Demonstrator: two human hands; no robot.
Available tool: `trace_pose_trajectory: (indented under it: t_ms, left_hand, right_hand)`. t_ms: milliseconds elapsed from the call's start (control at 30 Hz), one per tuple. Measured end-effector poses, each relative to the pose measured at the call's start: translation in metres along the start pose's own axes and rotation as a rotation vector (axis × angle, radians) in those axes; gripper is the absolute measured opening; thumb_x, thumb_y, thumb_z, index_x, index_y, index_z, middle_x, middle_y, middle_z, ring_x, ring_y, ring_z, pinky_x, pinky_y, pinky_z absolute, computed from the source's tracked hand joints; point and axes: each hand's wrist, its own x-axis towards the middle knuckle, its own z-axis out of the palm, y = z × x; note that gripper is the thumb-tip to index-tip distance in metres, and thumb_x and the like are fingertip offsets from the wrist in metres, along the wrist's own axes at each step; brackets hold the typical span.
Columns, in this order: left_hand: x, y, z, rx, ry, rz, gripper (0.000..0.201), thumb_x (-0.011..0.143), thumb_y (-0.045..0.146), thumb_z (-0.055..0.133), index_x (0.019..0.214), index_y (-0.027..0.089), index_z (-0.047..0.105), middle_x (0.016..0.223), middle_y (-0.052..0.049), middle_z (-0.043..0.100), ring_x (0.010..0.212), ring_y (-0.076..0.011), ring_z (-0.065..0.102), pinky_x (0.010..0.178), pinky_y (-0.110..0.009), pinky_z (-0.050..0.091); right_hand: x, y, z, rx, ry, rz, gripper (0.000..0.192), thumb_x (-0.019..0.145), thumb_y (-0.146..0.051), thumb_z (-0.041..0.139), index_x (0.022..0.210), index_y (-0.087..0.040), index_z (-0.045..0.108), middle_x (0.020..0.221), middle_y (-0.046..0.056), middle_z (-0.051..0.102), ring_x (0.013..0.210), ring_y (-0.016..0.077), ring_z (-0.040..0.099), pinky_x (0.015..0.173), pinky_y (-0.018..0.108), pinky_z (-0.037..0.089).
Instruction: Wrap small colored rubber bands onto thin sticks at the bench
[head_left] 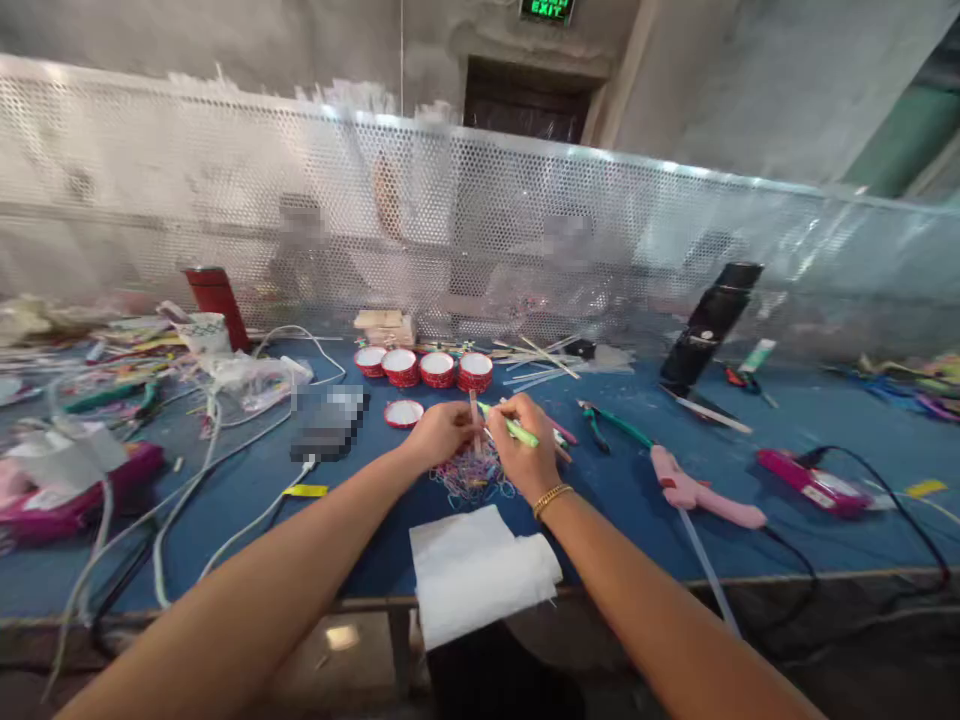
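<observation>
Both hands meet above a heap of bands [471, 478] at the table [637, 500] centre: left hand [441, 432] pinching an upright stick [474, 412], right hand [523, 448] pinching a green stick [517, 429], pliers [609, 422] and glue gun [697, 492] lying right.

I see a craft workshop: a long blue workbench [247, 500] strewn with glue guns [701, 492], pliers [604, 420] and stacked red rings [424, 368], behind it a perforated metal screen [187, 190], an exit sign [546, 9] overhead
</observation>
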Motion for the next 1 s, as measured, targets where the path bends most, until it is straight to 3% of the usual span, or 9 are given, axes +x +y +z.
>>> trace_pose_trajectory:
  t_ms: [233,1000]
  left_hand:
    - [-0.006,0.011,0.002,0.040,0.022,-0.017,0.013,0.074,0.026,0.069,0.074,0.015,0.063,0.060,0.003,0.059,0.052,-0.0099,0.050,0.050,-0.021,0.037]
    - [-0.008,0.014,0.003,0.054,0.022,0.020,0.016,0.075,0.030,0.069,0.075,0.015,0.063,0.058,0.003,0.060,0.049,-0.0102,0.050,0.049,-0.022,0.037]
  right_hand:
    - [0.000,0.001,0.000,0.004,-0.061,0.013,0.018,0.094,-0.031,0.055,0.077,-0.025,0.054,0.073,0.002,0.065,0.073,0.0208,0.060,0.072,0.034,0.044]
    - [0.000,0.001,0.000,0.027,-0.080,0.009,0.017,0.095,-0.031,0.056,0.079,-0.025,0.055,0.074,0.002,0.066,0.074,0.0213,0.060,0.071,0.034,0.045]
